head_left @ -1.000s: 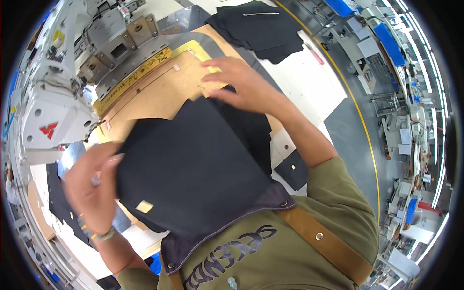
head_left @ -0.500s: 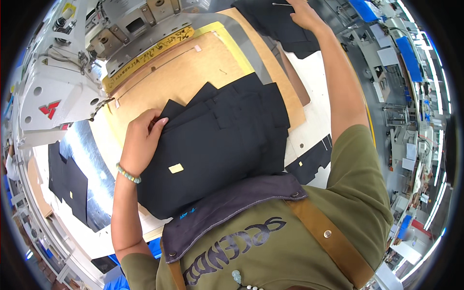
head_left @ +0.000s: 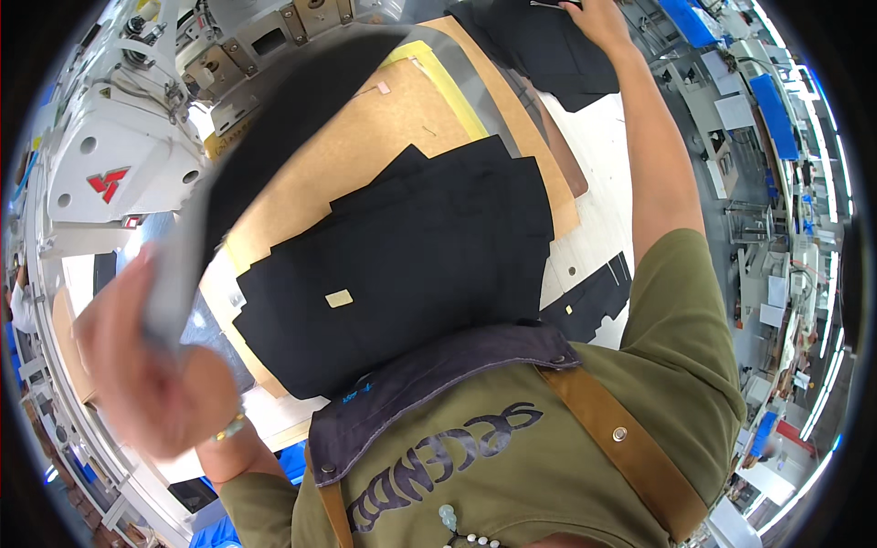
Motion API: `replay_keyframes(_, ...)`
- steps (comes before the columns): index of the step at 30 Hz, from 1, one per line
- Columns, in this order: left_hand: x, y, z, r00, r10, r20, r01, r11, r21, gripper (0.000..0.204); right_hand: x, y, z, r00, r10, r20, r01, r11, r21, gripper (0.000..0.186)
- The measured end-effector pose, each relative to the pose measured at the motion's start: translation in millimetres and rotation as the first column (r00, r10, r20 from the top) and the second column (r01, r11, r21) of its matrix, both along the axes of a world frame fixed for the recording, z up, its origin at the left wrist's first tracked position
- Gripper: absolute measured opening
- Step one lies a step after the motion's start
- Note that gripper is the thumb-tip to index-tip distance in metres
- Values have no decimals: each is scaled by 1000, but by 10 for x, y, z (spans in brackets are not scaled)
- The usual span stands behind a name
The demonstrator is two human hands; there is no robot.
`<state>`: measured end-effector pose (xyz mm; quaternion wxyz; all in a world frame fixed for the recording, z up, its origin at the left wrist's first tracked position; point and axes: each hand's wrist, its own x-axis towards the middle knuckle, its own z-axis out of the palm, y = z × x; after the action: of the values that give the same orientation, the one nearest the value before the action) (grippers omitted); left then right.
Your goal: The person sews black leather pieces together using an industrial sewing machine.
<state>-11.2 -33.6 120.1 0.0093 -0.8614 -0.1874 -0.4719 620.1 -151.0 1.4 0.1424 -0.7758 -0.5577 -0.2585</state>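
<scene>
I see the machine (head_left: 110, 151), white metal with a red angular emblem, along the left. The person wears an olive shirt (head_left: 448, 461) with large, dark curved lettering. Below the machine lies a smooth tan board (head_left: 393, 123) edged in yellow. The stack (head_left: 429, 237) of matte black cloth covers its near part, fanned into stepped corners against the dark apron (head_left: 448, 365), which carries small blue script. A black panel (head_left: 283, 128) rises on a slant over the board's left side, its lower end blurred grey. Top right, a black cloth pile (head_left: 548, 55) lies flat.

My left hand (head_left: 137, 365) is blurred by motion, wrist bent, fingers clamped on the panel's lower end. My right hand (head_left: 598, 23), well apart from it, reaches out over the pile, fingertips at a slim silver tool (head_left: 551, 4); I cannot tell whether they grip it. A blank-looking yellow tag (head_left: 339, 299) sits on the stack.
</scene>
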Motion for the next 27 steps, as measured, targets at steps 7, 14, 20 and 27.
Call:
replay_keyframes(7,-109,-55,378,932,-347,-105,240,809,-537,23,-929,-266,1191,974,-32,-225,17,998,-68,16)
replay_keyframes(14,446,63,-1024,811,-359,-462,171,901,-399,45,-1562,-422,1851,832,170,-528,-91,981,171,13)
replay_keyframes(20,488,-46,-1224,749,-495,-441,150,774,-615,51,-1707,-155,1566,335,260,-906,-206,958,199,17)
replay_keyframes(27,433,88,-1173,695,-616,-371,240,685,-688,50,-1679,452,126,740,11,-672,-348,862,-370,20)
